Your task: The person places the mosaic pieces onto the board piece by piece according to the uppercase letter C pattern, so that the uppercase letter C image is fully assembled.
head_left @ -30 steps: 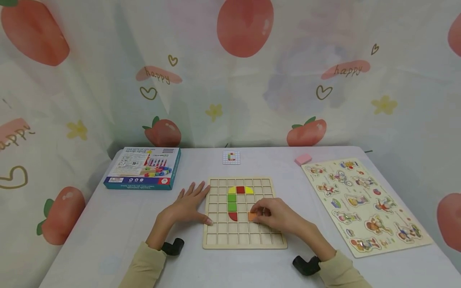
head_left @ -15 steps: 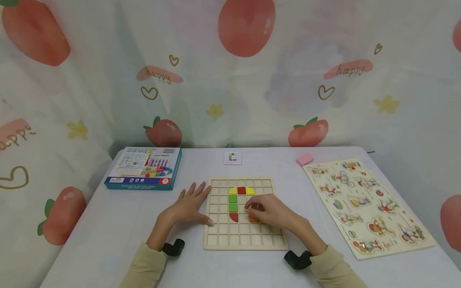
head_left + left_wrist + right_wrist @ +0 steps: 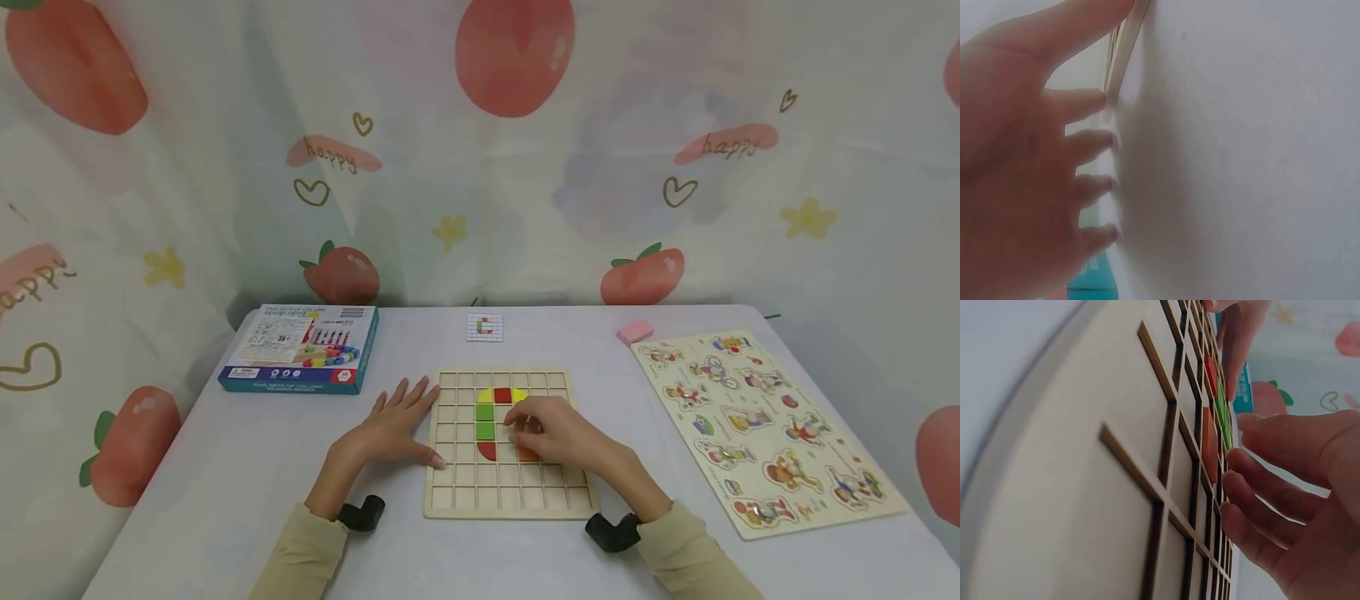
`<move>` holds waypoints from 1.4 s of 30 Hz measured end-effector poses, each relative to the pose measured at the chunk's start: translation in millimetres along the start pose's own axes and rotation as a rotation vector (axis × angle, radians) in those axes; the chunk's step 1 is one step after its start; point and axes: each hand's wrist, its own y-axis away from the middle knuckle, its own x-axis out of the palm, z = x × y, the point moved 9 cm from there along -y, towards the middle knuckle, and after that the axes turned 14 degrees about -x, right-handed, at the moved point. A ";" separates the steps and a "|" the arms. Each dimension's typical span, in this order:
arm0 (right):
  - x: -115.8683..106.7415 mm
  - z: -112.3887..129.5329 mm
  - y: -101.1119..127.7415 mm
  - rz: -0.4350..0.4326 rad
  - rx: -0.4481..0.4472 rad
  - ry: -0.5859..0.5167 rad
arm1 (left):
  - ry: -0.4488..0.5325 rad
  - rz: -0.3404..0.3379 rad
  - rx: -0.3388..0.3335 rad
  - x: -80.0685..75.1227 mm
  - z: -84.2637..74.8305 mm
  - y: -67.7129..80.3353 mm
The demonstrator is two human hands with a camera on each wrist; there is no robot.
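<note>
A light wooden grid board point(image 3: 510, 514) lies flat on the table. My left hand point(image 3: 390, 429) has its fingers spread beside the board's left edge, the thumb lying over that edge. Over the right half, my right hand point(image 3: 558, 433) hovers with loosely bent fingers; the right wrist view shows nothing between them. Under this hand an orange piece point(image 3: 1210, 447) sits in a cell, partly hidden in the head view. Coloured pieces in other cells include two green squares point(image 3: 485, 431), a red square point(image 3: 502, 396), yellow rounded pieces point(image 3: 485, 396) and a red quarter-round point(image 3: 487, 451).
Behind the board lies a small pattern card point(image 3: 484, 327). A blue-edged box point(image 3: 300, 350) stands at the back left. To the right are a picture puzzle board point(image 3: 757, 433) and a pink block point(image 3: 634, 332). A patterned cloth point(image 3: 480, 208) hangs behind the table.
My right hand has let go of the orange piece, which stays in its cell, and has shifted slightly left and away from me. My left hand keeps its place.
</note>
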 end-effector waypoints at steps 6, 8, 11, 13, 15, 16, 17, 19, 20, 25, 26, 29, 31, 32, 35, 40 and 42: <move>-3.4 -7.7 -5.7 0.000 0.041 -0.015 | 0.005 0.004 0.001 -0.1 0.9 0.3; -5.5 -8.6 -7.6 -0.004 0.033 -0.010 | 0.002 0.006 0.002 -0.4 0.6 0.7; -9.3 -10.7 -9.6 -0.018 0.018 0.007 | 0.001 0.007 0.004 -0.8 -0.1 0.5; -12.3 -13.4 -9.5 -0.031 0.015 0.029 | 0.004 0.007 0.007 -1.0 -0.6 0.4; -15.4 -17.3 -6.7 -0.041 0.029 0.045 | 0.008 0.010 0.011 -0.7 -1.3 0.0; -17.0 -19.1 -4.3 -0.044 0.039 0.052 | 0.011 0.011 0.012 -0.5 -1.4 -0.1; -18.8 -20.8 -1.5 -0.047 0.046 0.057 | 0.010 0.012 0.011 -0.1 -1.2 -0.1; -22.6 -23.3 5.3 -0.051 0.050 0.067 | 0.009 0.015 0.007 0.1 -0.8 0.1; -24.7 -24.1 9.3 -0.054 0.048 0.071 | 0.008 0.016 0.005 -0.1 -0.5 0.4; -35.2 -26.5 29.7 -0.076 0.035 0.092 | -0.002 0.015 0.003 -1.0 0.2 0.8; -37.2 -26.4 33.6 -0.081 0.029 0.097 | -0.005 0.013 0.007 -1.0 -0.2 1.1; -42.2 -27.0 42.8 -0.098 0.023 0.104 | -0.006 0.013 0.013 -1.4 -0.5 1.1; -43.9 -27.0 46.6 -0.107 0.015 0.105 | -0.010 0.014 0.010 -1.8 -0.2 1.1; -43.9 -26.9 47.8 -0.108 0.011 0.103 | -0.011 0.014 0.007 -2.2 0.0 1.3; -40.6 -25.0 47.6 -0.104 -0.014 0.089 | -0.009 0.009 0.001 -3.4 0.7 1.0; -30.0 -21.8 43.3 -0.081 -0.041 0.047 | -0.003 0.009 0.006 -2.6 0.4 0.9; -25.8 -21.3 42.5 -0.070 -0.030 0.028 | 0.003 0.015 0.004 -1.8 0.4 1.3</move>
